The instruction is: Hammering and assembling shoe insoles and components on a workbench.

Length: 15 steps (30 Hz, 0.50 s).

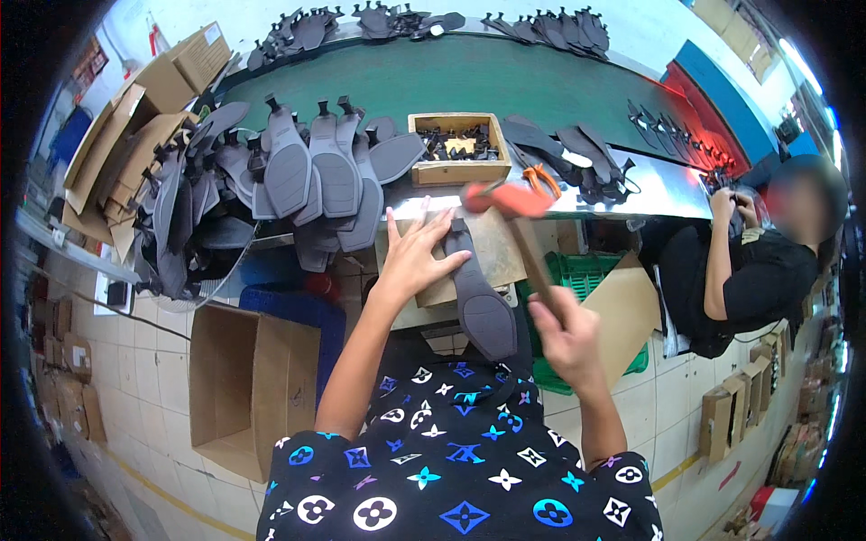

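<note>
My right hand (570,335) is closed round the wooden handle of a hammer (521,203); its orange-red head is raised and smeared by motion. A dark grey shoe sole (487,311) lies lengthwise before me, its wide toe end toward my body. Its narrow heel end rests on a worn, flat work block (496,252). My left hand (417,254) lies spread beside that heel end, with the thumb against the sole's edge and the fingers stretched over the block. The hammer head is above and right of the heel end, apart from it.
A wooden box (460,171) of small black parts and orange-handled pliers (541,180) sit on the bench edge. Heeled soles (338,171) pile up at left. Beyond runs a green conveyor belt (433,81). A cardboard box (257,388) stands lower left; a co-worker (749,261) sits at right.
</note>
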Available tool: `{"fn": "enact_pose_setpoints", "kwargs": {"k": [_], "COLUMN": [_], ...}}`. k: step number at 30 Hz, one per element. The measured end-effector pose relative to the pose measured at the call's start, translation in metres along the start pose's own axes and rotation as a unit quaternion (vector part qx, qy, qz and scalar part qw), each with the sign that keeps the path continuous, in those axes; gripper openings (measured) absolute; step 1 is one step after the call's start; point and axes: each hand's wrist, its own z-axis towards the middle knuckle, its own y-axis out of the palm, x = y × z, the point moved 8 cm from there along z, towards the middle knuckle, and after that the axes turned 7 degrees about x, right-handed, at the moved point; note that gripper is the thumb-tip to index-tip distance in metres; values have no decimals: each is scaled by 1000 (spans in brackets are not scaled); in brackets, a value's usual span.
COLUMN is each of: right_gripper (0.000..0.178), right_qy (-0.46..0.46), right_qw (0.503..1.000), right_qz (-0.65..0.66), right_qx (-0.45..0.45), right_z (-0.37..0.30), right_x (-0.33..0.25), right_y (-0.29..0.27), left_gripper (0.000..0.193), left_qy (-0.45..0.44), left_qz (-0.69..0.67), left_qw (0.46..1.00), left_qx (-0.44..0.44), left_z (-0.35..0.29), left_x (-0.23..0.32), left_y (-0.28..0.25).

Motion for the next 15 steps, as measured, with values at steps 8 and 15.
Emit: {"fn": "enact_pose_setpoints", "kwargs": {"k": [8,15], "right_gripper": [17,16], "right_qy": [-129,56], "right_qw": [982,990], "right_qz": [-130,119], "right_qx": [49,52], "right_z": [15,2], "right_x": [-67,-21], "right_y": [4,-22], "left_gripper": [82,57], "left_qy": [-1,20], "left_qz": [-28,-36], "left_qw": [999,998], "left_qx": [-19,45], "left_z": [-4,3], "left_x": [-2,-2], "left_y": [6,-1]}}
